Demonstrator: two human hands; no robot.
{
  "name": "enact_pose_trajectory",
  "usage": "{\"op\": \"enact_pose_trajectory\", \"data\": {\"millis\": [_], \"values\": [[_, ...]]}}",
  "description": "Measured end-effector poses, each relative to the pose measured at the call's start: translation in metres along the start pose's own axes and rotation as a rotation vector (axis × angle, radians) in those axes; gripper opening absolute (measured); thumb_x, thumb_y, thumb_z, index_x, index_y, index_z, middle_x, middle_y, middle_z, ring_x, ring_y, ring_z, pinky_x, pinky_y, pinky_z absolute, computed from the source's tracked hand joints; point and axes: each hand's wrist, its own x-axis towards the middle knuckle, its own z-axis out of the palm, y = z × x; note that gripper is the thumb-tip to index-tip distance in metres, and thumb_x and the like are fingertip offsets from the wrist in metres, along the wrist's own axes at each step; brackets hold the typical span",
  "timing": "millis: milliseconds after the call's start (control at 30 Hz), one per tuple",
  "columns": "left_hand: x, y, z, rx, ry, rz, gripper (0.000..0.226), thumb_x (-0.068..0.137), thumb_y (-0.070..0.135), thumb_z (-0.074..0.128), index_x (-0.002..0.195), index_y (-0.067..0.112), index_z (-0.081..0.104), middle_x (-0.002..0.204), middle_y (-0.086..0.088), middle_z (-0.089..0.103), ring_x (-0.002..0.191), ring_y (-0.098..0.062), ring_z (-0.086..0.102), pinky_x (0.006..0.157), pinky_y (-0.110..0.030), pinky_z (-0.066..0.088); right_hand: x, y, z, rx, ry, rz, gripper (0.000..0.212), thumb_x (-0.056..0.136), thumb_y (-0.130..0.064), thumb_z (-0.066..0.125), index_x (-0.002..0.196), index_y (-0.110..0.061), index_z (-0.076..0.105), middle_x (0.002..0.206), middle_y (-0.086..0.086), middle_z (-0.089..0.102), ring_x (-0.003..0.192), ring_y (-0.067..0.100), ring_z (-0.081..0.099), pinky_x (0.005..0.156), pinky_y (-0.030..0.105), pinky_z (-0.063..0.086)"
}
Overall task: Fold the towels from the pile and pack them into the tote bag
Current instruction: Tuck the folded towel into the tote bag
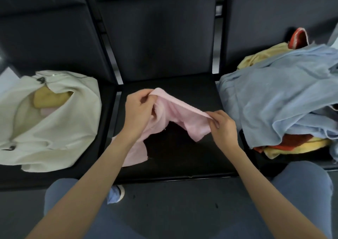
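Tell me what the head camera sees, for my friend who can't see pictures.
Two hands, left and right, pinch a pink towel by its top edge over a black seat. A cream tote bag lies on the left with towels inside, and a pile of blue, yellow and red towels sits on the right.

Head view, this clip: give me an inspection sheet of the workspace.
Surface: black middle seat, pink towel partly on it.
Job's things: cream tote bag on the left seat, tan and pink towels inside; towel pile on the right seat, light blue on top.
Clutter: nothing seen.
Grippers: left hand and right hand each pinch the pink towel's top edge.
Cables: nothing seen.
Surroundings: dark seat backs, floor, jeans, one shoe.
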Motion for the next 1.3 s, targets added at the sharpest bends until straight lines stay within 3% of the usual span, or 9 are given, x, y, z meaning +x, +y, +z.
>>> {"op": "enact_pose_trajectory", "data": {"millis": [233, 433, 533, 667, 867, 933, 1033, 1100, 1300], "values": [[0.001, 0.065, 0.013, -0.267, -0.238, -0.106, 0.013, 0.091, 0.023, 0.062, 0.086, 0.023, 0.073, 0.076, 0.008, 0.07, 0.066, 0.001, 0.065, 0.058, -0.016, 0.052, -0.013, 0.004, -0.012, -0.027, 0.031, -0.031, 0.031, 0.097, -0.004, 0.047, 0.125, -0.007, 0.06, 0.095, 0.0, 0.049, 0.083, 0.015, 0.05, 0.07, 0.028, 0.045], [0.032, 0.042, 0.011, 0.036, -0.237, 0.062, 0.016, 0.089, 0.017, 0.065, 0.09, 0.032, 0.071, 0.085, 0.016, 0.067, 0.084, 0.0, 0.062, 0.074, -0.022, 0.05, -0.013, 0.018, -0.014, -0.016, 0.085, 0.165, 0.026, 0.096, -0.01, 0.051, 0.12, -0.008, 0.062, 0.102, 0.006, 0.06, 0.093, 0.02, 0.058, 0.08, 0.029, 0.048], [0.053, 0.003, 0.002, 0.234, -0.216, 0.061, 0.015, 0.088, 0.014, 0.066, 0.1, 0.021, 0.073, 0.088, 0.007, 0.069, 0.079, 0.0, 0.059, 0.068, -0.017, 0.046, -0.014, 0.023, -0.015, 0.107, 0.089, 0.27, 0.013, 0.091, -0.012, 0.061, 0.103, -0.012, 0.059, 0.092, -0.002, 0.062, 0.083, 0.01, 0.06, 0.071, 0.019, 0.048], [0.074, -0.044, -0.003, 0.357, -0.118, 0.016, 0.019, 0.091, 0.008, 0.061, 0.107, 0.009, 0.073, 0.092, 0.002, 0.067, 0.079, -0.004, 0.058, 0.068, -0.016, 0.042, -0.022, 0.028, -0.009, 0.082, -0.037, 0.186, 0.013, 0.088, -0.011, 0.066, 0.085, -0.021, 0.058, 0.076, -0.009, 0.059, 0.07, 0.001, 0.057, 0.062, 0.014, 0.041], [0.06, -0.104, 0.014, 0.501, -0.033, -0.082, 0.028, 0.089, 0.005, 0.062, 0.117, 0.011, 0.065, 0.116, -0.007, 0.062, 0.098, -0.018, 0.062, 0.084, -0.024, 0.046, -0.044, 0.033, 0.014, 0.034, -0.131, 0.033, 0.005, 0.086, -0.011, 0.069, 0.09, -0.009, 0.069, 0.083, 0.0, 0.062, 0.074, 0.013, 0.06, 0.067, 0.031, 0.053], [0.03, -0.118, 0.024, 0.593, -0.161, 0.067, 0.03, 0.088, 0.012, 0.066, 0.117, 0.017, 0.063, 0.116, 0.0, 0.057, 0.095, -0.011, 0.057, 0.083, -0.023, 0.046, -0.051, 0.032, 0.02, 0.013, -0.129, 0.001, 0.008, 0.086, -0.01, 0.069, 0.092, -0.006, 0.071, 0.085, -0.001, 0.06, 0.072, 0.012, 0.056, 0.065, 0.029, 0.052], [-0.027, -0.128, 0.036, 0.601, -0.651, 0.382, 0.016, 0.088, 0.02, 0.066, 0.103, 0.02, 0.07, 0.107, 0.005, 0.059, 0.096, -0.008, 0.051, 0.085, -0.027, 0.046, -0.057, 0.029, 0.027, 0.018, -0.122, 0.013, 0.009, 0.085, -0.011, 0.07, 0.092, -0.007, 0.073, 0.086, -0.007, 0.054, 0.068, 0.007, 0.05, 0.062, 0.013, 0.041], [-0.055, -0.135, 0.045, 0.603, -0.854, 0.527, 0.014, 0.088, 0.02, 0.066, 0.1, 0.018, 0.072, 0.103, 0.003, 0.059, 0.095, -0.011, 0.05, 0.079, -0.027, 0.045, -0.06, 0.028, 0.03, 0.085, -0.116, 0.065, 0.009, 0.085, -0.01, 0.07, 0.093, -0.009, 0.073, 0.085, -0.008, 0.054, 0.064, 0.005, 0.05, 0.062, 0.009, 0.039], [-0.072, -0.147, 0.061, 0.735, -0.898, 0.681, 0.008, 0.077, 0.01, 0.069, 0.081, 0.012, 0.063, 0.087, -0.002, 0.052, 0.078, -0.019, 0.045, 0.059, -0.034, 0.044, -0.068, 0.021, 0.023, 0.311, -0.111, 0.231, 0.018, 0.09, -0.001, 0.058, 0.095, -0.015, 0.047, 0.077, -0.001, 0.056, 0.065, 0.014, 0.056, 0.059, 0.025, 0.047]]}}
